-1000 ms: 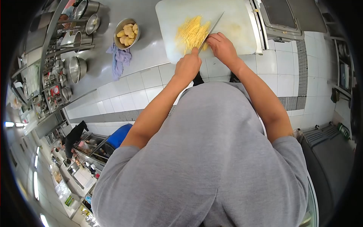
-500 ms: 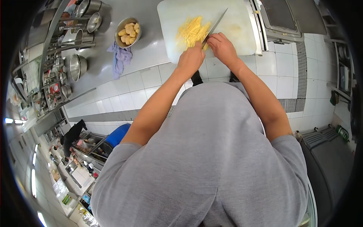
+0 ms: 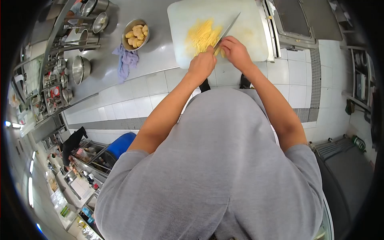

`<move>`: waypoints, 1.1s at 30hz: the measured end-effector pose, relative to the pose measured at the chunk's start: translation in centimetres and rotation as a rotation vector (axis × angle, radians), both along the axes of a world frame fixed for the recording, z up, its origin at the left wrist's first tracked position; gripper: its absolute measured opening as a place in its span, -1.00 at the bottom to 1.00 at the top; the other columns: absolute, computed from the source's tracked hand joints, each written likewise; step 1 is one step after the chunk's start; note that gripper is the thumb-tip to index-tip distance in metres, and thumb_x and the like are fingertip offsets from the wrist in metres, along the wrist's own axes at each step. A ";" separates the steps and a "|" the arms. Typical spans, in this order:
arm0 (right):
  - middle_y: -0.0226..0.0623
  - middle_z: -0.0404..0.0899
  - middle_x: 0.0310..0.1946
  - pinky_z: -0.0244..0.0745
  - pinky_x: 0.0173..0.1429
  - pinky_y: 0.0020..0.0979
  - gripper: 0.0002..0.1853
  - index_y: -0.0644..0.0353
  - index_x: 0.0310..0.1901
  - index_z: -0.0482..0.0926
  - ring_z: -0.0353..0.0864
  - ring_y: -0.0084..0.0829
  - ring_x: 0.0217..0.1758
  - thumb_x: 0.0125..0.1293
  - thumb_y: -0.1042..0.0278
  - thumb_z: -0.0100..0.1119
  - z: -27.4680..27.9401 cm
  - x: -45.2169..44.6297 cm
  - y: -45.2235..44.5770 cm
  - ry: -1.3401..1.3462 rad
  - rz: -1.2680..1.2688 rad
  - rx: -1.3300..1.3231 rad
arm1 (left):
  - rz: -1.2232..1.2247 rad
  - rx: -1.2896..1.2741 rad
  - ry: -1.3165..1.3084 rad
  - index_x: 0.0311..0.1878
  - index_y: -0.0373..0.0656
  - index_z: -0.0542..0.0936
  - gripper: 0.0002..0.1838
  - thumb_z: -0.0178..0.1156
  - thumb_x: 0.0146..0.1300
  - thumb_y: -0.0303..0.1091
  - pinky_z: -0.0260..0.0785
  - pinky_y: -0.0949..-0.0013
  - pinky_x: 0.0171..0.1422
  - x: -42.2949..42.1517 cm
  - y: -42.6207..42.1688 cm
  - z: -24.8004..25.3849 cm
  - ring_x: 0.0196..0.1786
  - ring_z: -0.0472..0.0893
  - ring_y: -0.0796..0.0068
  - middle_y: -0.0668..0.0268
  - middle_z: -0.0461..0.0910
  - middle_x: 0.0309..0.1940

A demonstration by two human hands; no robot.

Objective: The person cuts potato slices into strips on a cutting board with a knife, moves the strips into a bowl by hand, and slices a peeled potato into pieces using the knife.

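Observation:
My left hand (image 3: 203,64) is closed round the handle of a knife (image 3: 230,27), whose blade points up and to the right across a white cutting board (image 3: 250,22). Against the blade's right side are the curled fingers of my right hand (image 3: 237,51), pressed on a small yellow piece (image 3: 222,52) that is mostly hidden. A loose heap of thin yellow strips (image 3: 202,32) lies on the board, left of the blade.
Left of the board, a steel bowl (image 3: 125,42) holds peeled yellow chunks (image 3: 137,35) on the metal counter (image 3: 160,44). A purple cloth (image 3: 126,64) hangs near the counter's edge. Metal pots (image 3: 81,69) stand farther left. A person in black (image 3: 73,145) is at the lower left.
The knife and my left hand have shifted slightly to the right. My right fingers have lifted a little and show more of the yellow piece. The whole view has shifted slightly.

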State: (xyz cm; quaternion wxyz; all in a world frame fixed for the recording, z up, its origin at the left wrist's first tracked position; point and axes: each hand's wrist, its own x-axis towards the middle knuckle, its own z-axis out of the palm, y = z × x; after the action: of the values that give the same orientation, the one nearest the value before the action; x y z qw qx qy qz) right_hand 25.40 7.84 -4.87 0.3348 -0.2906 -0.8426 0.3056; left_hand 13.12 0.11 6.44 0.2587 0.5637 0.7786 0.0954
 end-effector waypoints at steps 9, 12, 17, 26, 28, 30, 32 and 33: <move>-0.27 0.72 0.07 0.74 0.26 -0.08 -0.78 0.15 0.07 0.77 0.73 -0.09 0.21 0.43 0.54 0.43 0.1 1.4 0.5 -0.191 0.117 -0.009 | 0.019 -0.125 0.012 0.17 -0.30 0.54 -0.76 0.09 0.65 -0.32 0.71 -0.30 0.06 -0.4 -0.5 -1.3 -0.08 0.85 -0.41 -0.29 0.82 -0.21; -0.29 0.71 0.04 0.74 0.23 -0.09 -0.80 0.15 0.05 0.76 0.72 -0.12 0.19 0.43 0.53 0.44 0.3 1.5 0.4 -0.209 0.121 0.000 | 0.006 -0.106 0.013 0.16 -0.30 0.54 -0.76 0.12 0.64 -0.31 0.71 -0.30 0.05 -0.2 -0.5 -1.1 -0.10 0.85 -0.41 -0.28 0.82 -0.23; -0.31 0.71 0.02 0.76 0.20 -0.12 -0.80 0.16 0.04 0.78 0.73 -0.17 0.17 0.42 0.53 0.39 0.3 0.6 0.3 -0.106 0.161 0.098 | 0.005 -0.112 0.036 0.16 -0.30 0.54 -0.75 0.16 0.63 -0.30 0.71 -0.29 0.04 -0.2 -0.6 -1.7 -0.10 0.86 -0.39 -0.29 0.82 -0.23; -0.38 0.73 -0.02 0.76 0.15 -0.19 -0.77 0.17 0.02 0.81 0.72 -0.22 0.10 0.37 0.53 0.31 -0.7 0.2 0.8 -0.178 0.165 0.229 | -0.010 -0.178 0.067 0.12 -0.34 0.51 -0.76 0.12 0.62 -0.33 0.66 -0.33 0.00 -0.9 -2.2 -3.2 -0.16 0.82 -0.44 -0.28 0.80 -0.27; -0.39 0.74 -0.01 0.76 0.15 -0.18 -0.77 0.17 0.01 0.80 0.72 -0.22 0.09 0.36 0.53 0.31 -1.0 0.2 0.6 -0.138 0.144 0.229 | -0.002 -0.192 0.064 0.13 -0.34 0.50 -0.76 0.13 0.62 -0.33 0.66 -0.33 0.01 -0.9 -3.5 -3.3 -0.16 0.82 -0.43 -0.28 0.80 -0.27; -0.40 0.75 0.00 0.76 0.14 -0.17 -0.78 0.17 0.00 0.80 0.72 -0.22 0.08 0.35 0.53 0.32 -1.2 0.3 0.5 -0.107 0.114 0.223 | -0.006 -0.212 0.055 0.13 -0.34 0.50 -0.75 0.13 0.62 -0.33 0.65 -0.32 0.01 -1.0 -3.9 -3.5 -0.15 0.82 -0.42 -0.28 0.80 -0.27; -0.40 0.75 0.02 0.75 0.14 -0.18 -0.78 0.18 -0.01 0.79 0.72 -0.22 0.08 0.35 0.54 0.33 -1.2 0.6 0.8 -0.083 0.151 0.219 | 0.012 -0.211 0.043 0.13 -0.34 0.51 -0.75 0.14 0.61 -0.33 0.65 -0.33 0.01 -0.9 -3.7 -3.8 -0.16 0.82 -0.42 -0.27 0.80 -0.28; -0.40 0.75 0.02 0.75 0.14 -0.18 -0.78 0.18 -0.01 0.79 0.72 -0.22 0.08 0.35 0.54 0.33 -1.2 0.8 0.9 -0.085 0.150 0.220 | 0.010 -0.209 0.042 0.13 -0.34 0.51 -0.75 0.14 0.61 -0.33 0.65 -0.33 0.01 -0.4 -2.9 -3.0 -0.16 0.82 -0.42 -0.27 0.80 -0.28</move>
State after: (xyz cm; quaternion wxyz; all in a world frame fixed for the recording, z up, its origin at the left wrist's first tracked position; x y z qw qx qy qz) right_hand 26.17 8.74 -6.12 0.3049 -0.2011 -0.9038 0.2231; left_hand 12.69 -2.80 3.42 0.2993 0.5314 0.7925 0.0031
